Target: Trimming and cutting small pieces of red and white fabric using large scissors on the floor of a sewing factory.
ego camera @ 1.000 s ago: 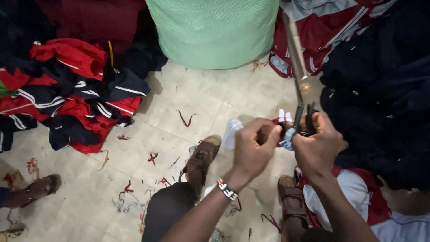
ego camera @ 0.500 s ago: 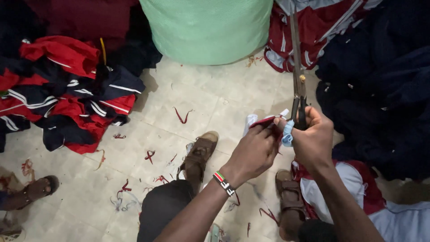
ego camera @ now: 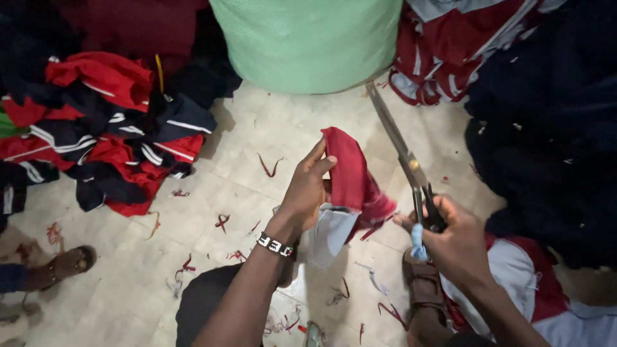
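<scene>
Left hand (ego camera: pixel 307 189) grips red cloth (ego camera: pixel 350 173), right hand (ego camera: pixel 453 241) grips scissors (ego camera: pixel 402 151); scraps (ego camera: pixel 222 222) litter floor (ego camera: pixel 212 186), heaps (ego camera: pixel 96 128) remain.

bulging pale green woven sack (ego camera: pixel 308 38) standing on the tiled floor at top centre, between heaps of clothing; no labels, signs, screens.

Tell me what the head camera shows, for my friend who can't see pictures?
A person's left hand holds up a red cloth with a pale grey piece hanging below it, while the right hand grips long scissors pointing up and away. Below is a tiled floor littered with red scraps, with a clothes pile on the left and a green sack at the top.
</scene>
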